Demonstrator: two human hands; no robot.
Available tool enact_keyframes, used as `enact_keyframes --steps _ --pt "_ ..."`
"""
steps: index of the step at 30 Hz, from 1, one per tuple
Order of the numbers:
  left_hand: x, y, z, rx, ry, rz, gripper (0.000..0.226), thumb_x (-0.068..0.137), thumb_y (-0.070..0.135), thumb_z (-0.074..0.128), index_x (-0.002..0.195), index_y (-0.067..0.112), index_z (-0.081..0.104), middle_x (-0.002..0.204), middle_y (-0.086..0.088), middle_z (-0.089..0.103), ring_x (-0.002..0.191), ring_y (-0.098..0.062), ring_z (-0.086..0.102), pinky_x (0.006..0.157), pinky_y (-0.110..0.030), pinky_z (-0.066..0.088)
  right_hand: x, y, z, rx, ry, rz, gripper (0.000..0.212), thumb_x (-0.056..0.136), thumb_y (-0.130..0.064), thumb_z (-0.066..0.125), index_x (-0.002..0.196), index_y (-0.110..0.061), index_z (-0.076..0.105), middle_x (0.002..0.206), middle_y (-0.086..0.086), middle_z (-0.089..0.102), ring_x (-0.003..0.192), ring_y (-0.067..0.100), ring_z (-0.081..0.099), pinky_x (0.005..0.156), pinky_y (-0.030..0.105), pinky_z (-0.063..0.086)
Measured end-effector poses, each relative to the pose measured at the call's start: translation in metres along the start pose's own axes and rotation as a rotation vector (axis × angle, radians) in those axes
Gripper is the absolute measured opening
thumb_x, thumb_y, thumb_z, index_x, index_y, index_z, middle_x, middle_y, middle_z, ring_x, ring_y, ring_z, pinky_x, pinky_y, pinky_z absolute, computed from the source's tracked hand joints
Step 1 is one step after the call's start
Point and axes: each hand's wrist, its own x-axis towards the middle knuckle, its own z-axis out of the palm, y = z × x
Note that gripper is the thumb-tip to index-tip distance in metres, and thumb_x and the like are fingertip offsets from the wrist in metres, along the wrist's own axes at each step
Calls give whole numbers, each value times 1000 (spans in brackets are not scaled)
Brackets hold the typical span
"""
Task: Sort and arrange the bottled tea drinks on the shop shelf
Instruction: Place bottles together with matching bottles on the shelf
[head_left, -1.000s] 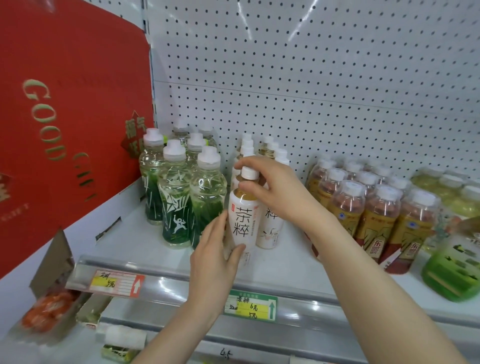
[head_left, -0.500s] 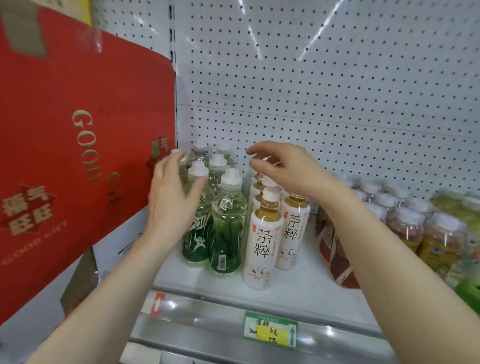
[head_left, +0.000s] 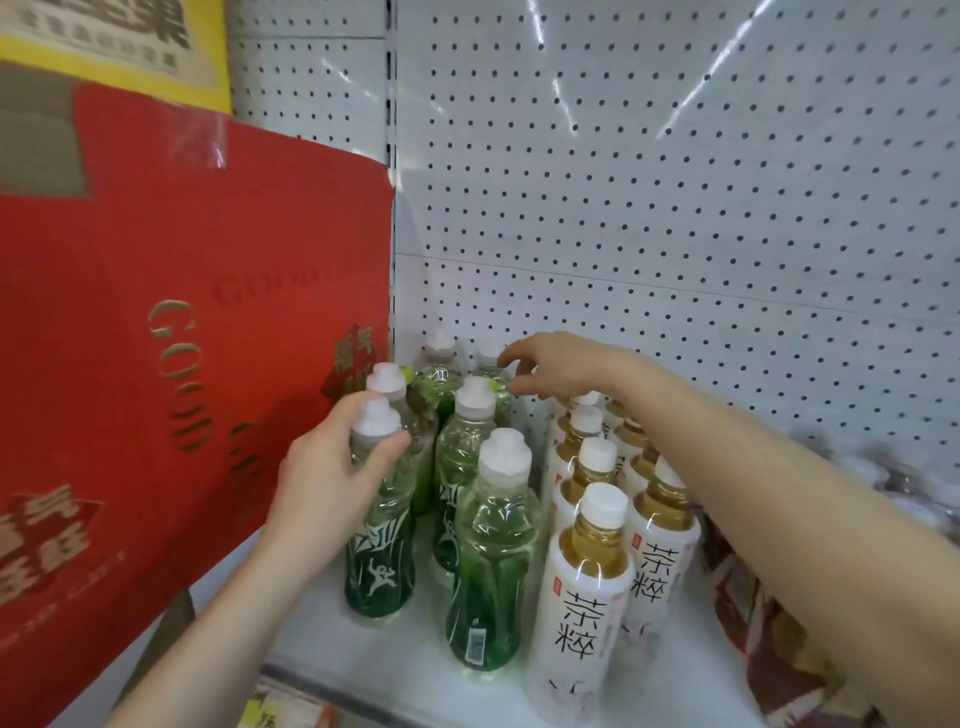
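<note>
My left hand (head_left: 332, 483) is wrapped round the front-left green bottle (head_left: 379, 545) on the shelf (head_left: 395, 670), just left of the white tea bottles (head_left: 587, 587). Right hand (head_left: 561, 366) hangs loose and empty over the back green ones.

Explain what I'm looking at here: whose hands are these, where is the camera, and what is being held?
There is no machine. A person wears one camera on the head, looking forward and down, so both arms enter from below. The left hand has its grip around the neck of a green bottle at the front left of a white shop shelf. The right hand reaches over the back green bottles with fingers open, holding nothing. Beside the green bottles stand white-labelled tea bottles in two rows. A red box stands on the left, and a pegboard wall is behind.
</note>
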Motion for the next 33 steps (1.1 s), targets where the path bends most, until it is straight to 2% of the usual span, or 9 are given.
enact_keyframes --steps 4,7,13,15,18,22,26,30,33 --pt "5 1 -1 -20 -45 -57 34 85 37 71 117 33 60 92 14 71 65 4 57 62 -31 46 36 -2 18 -21 -159 -46 48 98 -37 55 141 -16 49 116 0 61 96 19 63 84 29 45" --pt "5 1 0 -37 -49 -76 38 84 37 71 119 31 59 101 15 70 89 -12 66 79 -39 54 50 2 32 -29 -107 -81 43 99 -38 55 136 -17 51 131 6 60 113 24 57 95 33 43" --pt "2 3 1 -21 -41 -56 42 83 35 72 123 30 58 106 14 69 97 -14 65 83 -38 52 40 19 19 241 -38 -33 43 96 -36 61 134 -17 51 116 1 57 105 23 58 84 30 49" --pt "4 4 0 -26 -39 -48 54 81 37 74 130 31 53 117 13 66 107 -13 63 89 -37 50 29 26 0 414 61 3 46 96 -36 61 135 -16 50 117 1 55 108 24 61 90 34 54" --pt "10 16 -2 -64 -3 12 71 78 44 73 141 34 41 133 18 54 121 -3 52 99 -30 43 13 32 -35 694 327 -18 30 97 -33 61 119 -13 57 104 4 65 98 25 65 89 43 55" --pt "25 49 -4 -111 80 130 66 84 42 69 143 32 41 140 18 46 129 -4 45 105 -30 38 -18 20 -83 1022 693 -82 14 100 -26 56 107 -15 59 92 -2 65 79 10 62 70 26 51" --pt "44 87 -5 -273 16 177 78 76 64 60 145 35 39 143 21 44 134 0 41 111 -29 34 -53 1 -116 1203 860 -175 12 101 -28 55 96 -18 61 102 14 69 83 16 65 80 35 56" --pt "52 118 -11 -522 -185 132 87 64 69 64 141 31 46 129 16 60 119 2 57 104 -30 46 -83 -22 -115 1411 740 -204 21 102 -27 54 91 -10 60 76 4 70 65 15 68 68 29 58" --pt "36 124 -16 -589 -318 80 65 68 57 77 123 27 60 109 7 75 97 -11 73 86 -38 59 -94 -41 -88 1393 613 -257 25 102 -26 53 94 -4 62 74 6 72 62 15 69 64 28 60"
